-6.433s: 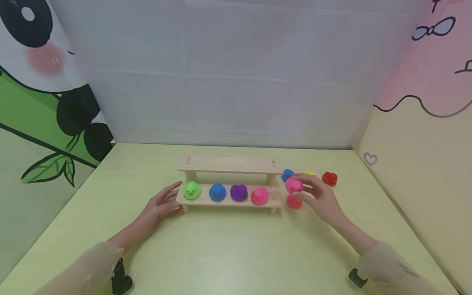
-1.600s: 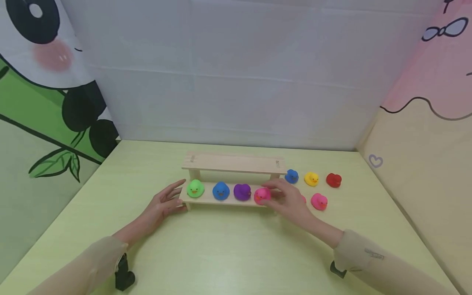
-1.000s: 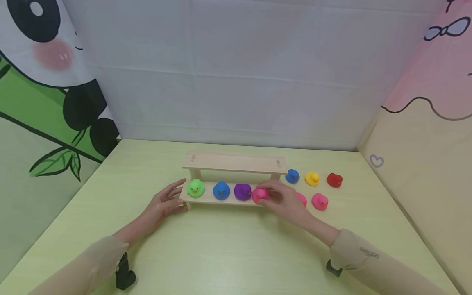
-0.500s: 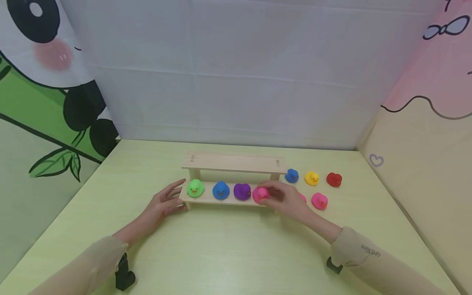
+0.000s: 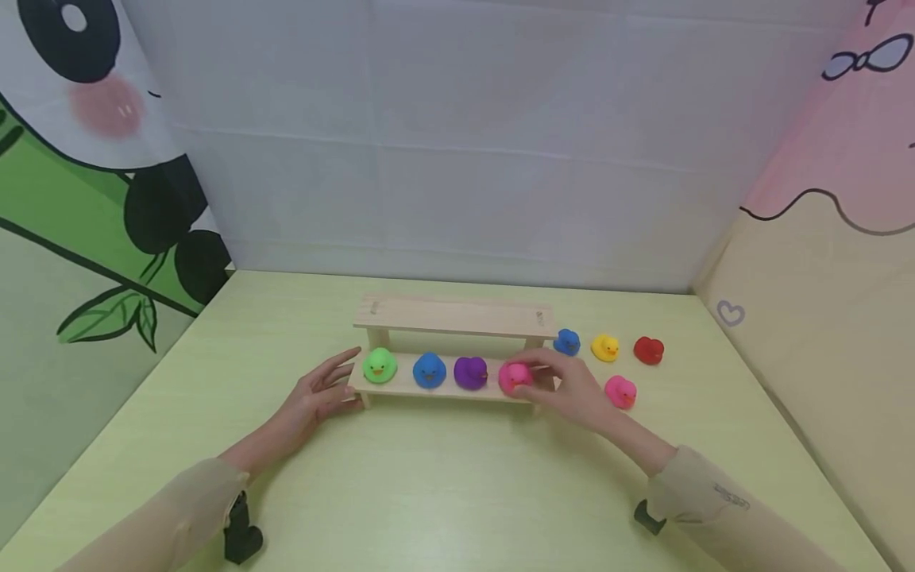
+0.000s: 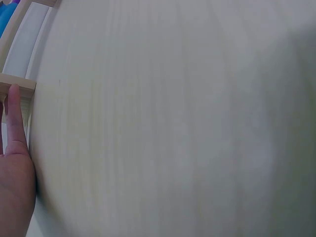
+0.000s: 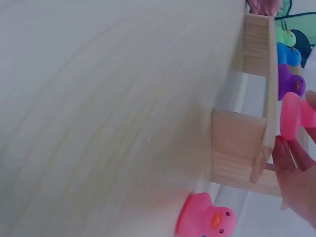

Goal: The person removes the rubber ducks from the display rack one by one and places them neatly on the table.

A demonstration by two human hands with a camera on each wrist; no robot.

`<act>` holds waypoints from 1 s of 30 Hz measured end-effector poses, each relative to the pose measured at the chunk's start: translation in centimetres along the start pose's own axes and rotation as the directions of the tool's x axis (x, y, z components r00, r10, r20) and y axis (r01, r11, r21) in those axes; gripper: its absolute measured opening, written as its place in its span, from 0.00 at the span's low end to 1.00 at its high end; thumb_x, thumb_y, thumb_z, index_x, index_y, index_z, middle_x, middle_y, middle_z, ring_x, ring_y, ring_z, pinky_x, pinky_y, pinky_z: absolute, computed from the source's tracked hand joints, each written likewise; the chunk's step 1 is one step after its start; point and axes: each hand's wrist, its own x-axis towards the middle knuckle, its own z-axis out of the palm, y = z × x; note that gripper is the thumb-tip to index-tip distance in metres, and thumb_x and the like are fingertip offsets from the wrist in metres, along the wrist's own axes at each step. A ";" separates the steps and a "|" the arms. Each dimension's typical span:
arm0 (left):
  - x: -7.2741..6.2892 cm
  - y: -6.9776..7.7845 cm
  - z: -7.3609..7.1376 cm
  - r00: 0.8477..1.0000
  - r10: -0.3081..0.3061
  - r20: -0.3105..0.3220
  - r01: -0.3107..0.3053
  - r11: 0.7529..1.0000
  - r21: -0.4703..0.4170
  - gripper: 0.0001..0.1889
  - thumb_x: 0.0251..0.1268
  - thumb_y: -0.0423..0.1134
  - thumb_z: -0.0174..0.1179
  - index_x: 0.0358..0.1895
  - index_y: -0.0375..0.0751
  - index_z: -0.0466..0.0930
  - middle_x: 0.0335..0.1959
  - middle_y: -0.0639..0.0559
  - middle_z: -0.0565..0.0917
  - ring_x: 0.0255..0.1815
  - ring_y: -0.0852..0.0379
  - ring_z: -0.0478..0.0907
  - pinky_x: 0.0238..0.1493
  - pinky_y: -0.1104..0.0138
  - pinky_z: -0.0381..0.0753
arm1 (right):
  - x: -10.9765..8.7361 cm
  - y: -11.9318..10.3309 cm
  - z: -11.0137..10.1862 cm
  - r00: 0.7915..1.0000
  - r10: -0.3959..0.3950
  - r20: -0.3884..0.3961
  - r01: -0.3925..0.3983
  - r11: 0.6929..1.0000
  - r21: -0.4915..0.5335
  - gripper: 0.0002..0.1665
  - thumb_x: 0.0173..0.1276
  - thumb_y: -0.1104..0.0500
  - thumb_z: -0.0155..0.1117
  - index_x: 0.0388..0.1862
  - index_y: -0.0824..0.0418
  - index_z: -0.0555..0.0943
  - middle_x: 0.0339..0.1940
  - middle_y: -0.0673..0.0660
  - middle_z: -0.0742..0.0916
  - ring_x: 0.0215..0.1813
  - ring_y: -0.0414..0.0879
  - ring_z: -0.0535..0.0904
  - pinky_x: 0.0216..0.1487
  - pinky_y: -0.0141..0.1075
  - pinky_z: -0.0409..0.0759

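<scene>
A two-tier wooden shelf (image 5: 450, 315) stands mid-table. My right hand (image 5: 577, 393) pinches a pink rubber duck (image 5: 511, 378) at the right end of its lower tier; in the right wrist view that pink duck (image 7: 291, 116) sits between thumb and fingers at the board's edge. Leftward along the tier are a purple duck (image 5: 470, 372), a blue duck (image 5: 430, 370) and a green duck (image 5: 380, 365). My left hand (image 5: 314, 393) rests against the shelf's left end, fingers extended; the left wrist view has one finger (image 6: 16, 116) on the wood.
Right of the shelf, on the table (image 5: 443, 485), lie a blue duck (image 5: 567, 342), a yellow duck (image 5: 605, 347), a red duck (image 5: 649, 350) and a pink duck (image 5: 620, 392). Another pink duck (image 7: 202, 217) lies near the shelf in the right wrist view. Walls enclose the back and sides.
Since the oldest frame, my right hand has left one pink duck on the table and moved left to the shelf's pink duck. Lately that duck has shifted slightly right. The left hand stays put.
</scene>
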 end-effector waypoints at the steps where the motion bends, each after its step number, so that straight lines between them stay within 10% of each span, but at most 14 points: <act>1: 0.0 0.0 0.0 1.000 0.000 -0.002 0.000 1.000 0.004 0.35 0.74 0.34 0.52 0.80 0.48 0.49 0.65 0.61 0.72 0.59 0.67 0.79 0.57 0.67 0.84 | -0.1 0.0 -0.2 1.000 -0.016 -0.002 0.016 1.000 -0.007 0.23 0.61 0.53 0.74 0.56 0.44 0.81 0.50 0.44 0.86 0.52 0.41 0.82 0.54 0.42 0.86; 20: 0.0 0.2 0.3 1.000 -0.010 -0.019 0.010 1.000 0.022 0.36 0.73 0.34 0.53 0.80 0.49 0.49 0.68 0.52 0.69 0.59 0.68 0.79 0.57 0.67 0.84 | -3.8 2.4 -4.0 0.993 -0.080 -0.082 0.071 0.992 -0.107 0.26 0.62 0.58 0.73 0.60 0.50 0.79 0.56 0.49 0.85 0.56 0.34 0.78 0.51 0.36 0.87; 30: 0.0 0.2 0.2 1.000 -0.005 -0.015 0.005 1.000 0.014 0.36 0.74 0.34 0.53 0.80 0.48 0.49 0.65 0.59 0.71 0.59 0.68 0.79 0.58 0.66 0.84 | -6.2 4.6 -6.2 0.991 0.027 -0.132 -0.048 0.987 -0.156 0.26 0.62 0.57 0.73 0.60 0.48 0.79 0.56 0.48 0.85 0.51 0.29 0.78 0.51 0.35 0.87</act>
